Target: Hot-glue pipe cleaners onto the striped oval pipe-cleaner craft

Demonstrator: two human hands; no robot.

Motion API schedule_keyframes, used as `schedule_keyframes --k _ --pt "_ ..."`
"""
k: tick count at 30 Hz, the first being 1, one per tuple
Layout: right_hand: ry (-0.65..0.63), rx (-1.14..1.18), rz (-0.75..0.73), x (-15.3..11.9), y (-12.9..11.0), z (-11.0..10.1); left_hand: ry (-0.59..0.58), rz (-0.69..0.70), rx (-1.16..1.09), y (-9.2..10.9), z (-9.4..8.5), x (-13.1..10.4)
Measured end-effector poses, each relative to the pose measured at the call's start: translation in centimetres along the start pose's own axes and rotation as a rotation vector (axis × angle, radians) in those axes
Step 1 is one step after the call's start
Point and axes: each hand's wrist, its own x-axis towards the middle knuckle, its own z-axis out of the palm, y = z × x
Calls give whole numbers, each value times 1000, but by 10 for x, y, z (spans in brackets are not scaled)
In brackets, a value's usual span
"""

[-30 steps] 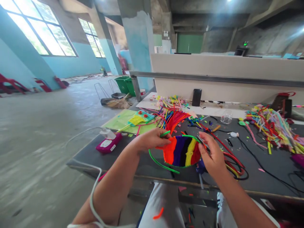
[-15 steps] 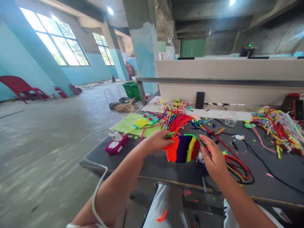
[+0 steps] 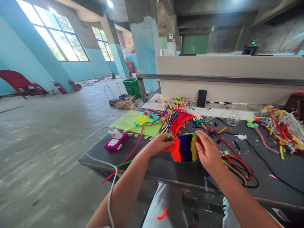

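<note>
Between my hands is a striped craft piece (image 3: 186, 148), apparently made of fuzzy pipe cleaners, in orange, dark purple, black and yellow with a green edging. My left hand (image 3: 162, 142) pinches its orange end, and a bit of green stem pokes out above the fingers. Around the opposite end my right hand (image 3: 207, 150) is closed, thumb in front and fingers along the top, hiding most of the red stripe. Just behind the piece lies a fan of red pipe cleaners (image 3: 180, 122). The piece is held over the table's front part.
A purple box (image 3: 115, 143) sits at the table's left, with a white cable (image 3: 104, 162) passing over my left arm. Behind stand a phone (image 3: 201, 98) and a clear plastic cup (image 3: 233, 119). To the right are coiled stems (image 3: 241, 169) and a heap of colourful pipe cleaners (image 3: 282, 129).
My right hand has shifted left and closed over the red end of the piece. Pink and green stems now show beside my left forearm, the pink one hanging past the table edge.
</note>
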Motion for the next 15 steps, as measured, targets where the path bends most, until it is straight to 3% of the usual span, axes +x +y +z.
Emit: schedule_keyframes --k 15 --pt "-59 -56 -31 -3 -21 2 -36 57 -130 -7 4 -20"
